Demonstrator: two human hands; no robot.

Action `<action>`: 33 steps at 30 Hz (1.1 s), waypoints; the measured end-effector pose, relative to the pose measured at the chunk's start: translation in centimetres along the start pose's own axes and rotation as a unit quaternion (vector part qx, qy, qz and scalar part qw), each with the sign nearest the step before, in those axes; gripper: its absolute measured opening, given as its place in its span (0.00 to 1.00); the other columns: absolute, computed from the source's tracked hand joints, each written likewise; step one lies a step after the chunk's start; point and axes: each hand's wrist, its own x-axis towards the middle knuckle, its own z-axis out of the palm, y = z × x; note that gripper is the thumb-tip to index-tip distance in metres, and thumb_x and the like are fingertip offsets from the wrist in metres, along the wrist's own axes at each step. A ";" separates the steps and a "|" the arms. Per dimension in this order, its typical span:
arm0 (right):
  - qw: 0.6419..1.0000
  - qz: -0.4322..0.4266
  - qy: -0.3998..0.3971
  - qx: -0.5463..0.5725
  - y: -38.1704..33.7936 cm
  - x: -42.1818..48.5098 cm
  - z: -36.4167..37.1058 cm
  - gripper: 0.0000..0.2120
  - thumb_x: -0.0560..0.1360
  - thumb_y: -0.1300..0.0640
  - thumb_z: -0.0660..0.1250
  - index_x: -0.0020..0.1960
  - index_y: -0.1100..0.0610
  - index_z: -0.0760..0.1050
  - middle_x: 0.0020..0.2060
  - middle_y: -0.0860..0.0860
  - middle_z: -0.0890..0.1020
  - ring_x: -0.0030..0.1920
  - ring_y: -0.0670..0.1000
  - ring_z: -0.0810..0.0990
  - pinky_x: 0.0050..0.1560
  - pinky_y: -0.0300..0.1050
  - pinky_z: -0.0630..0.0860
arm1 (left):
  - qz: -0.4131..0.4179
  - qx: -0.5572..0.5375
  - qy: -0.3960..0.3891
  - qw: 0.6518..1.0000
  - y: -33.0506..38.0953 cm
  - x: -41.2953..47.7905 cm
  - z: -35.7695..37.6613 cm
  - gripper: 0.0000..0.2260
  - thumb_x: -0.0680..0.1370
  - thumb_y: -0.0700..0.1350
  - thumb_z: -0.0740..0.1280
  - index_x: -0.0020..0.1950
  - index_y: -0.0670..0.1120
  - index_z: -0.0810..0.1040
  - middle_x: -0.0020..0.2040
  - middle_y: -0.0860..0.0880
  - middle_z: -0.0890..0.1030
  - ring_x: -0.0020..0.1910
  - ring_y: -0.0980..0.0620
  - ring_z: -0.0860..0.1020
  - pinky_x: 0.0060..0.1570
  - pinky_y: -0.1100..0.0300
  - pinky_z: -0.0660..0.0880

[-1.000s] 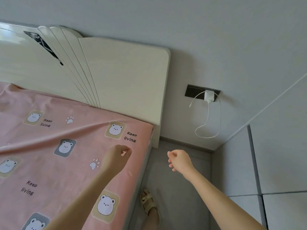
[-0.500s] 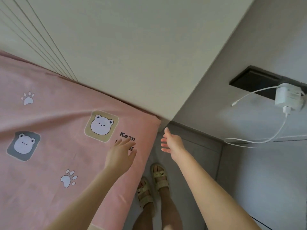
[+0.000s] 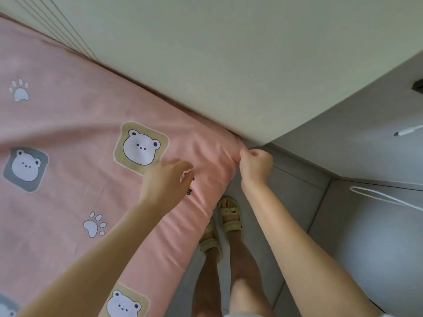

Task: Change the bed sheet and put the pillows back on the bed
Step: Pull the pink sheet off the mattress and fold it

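A pink bed sheet (image 3: 68, 124) printed with bears and paw marks covers the mattress and fills the left of the view. My right hand (image 3: 256, 165) grips the sheet at the bed's top right corner, right under the cream headboard (image 3: 206, 65), and the cloth bunches there. My left hand (image 3: 166, 181) rests on top of the sheet a little to the left of that corner, fingers curled down onto the cloth over the printed words. No pillow is in view.
My feet in yellow sandals (image 3: 229, 216) stand on the grey floor (image 3: 295, 197) in the narrow gap between bed and wall. A white charger cable (image 3: 386, 197) hangs along the wall at right, below a dark socket plate (image 3: 417, 86).
I have leaned closer to the corner. My right hand moved in from the air beside the bed and took hold of the sheet corner; my left hand slid a little toward the corner.
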 end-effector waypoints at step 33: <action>0.895 -0.401 -0.085 -0.176 -3.0 -9.7 -20.6 0.07 0.78 0.64 0.61 0.43 0.56 0.72 0.29 0.43 0.73 0.33 0.42 0.73 0.31 0.32 0.65 | 0.247 0.107 0.154 0.951 8.5 3.4 -10.4 0.07 0.73 0.50 0.68 0.38 0.50 0.83 0.40 0.56 0.83 0.40 0.45 0.75 0.45 0.55 0.56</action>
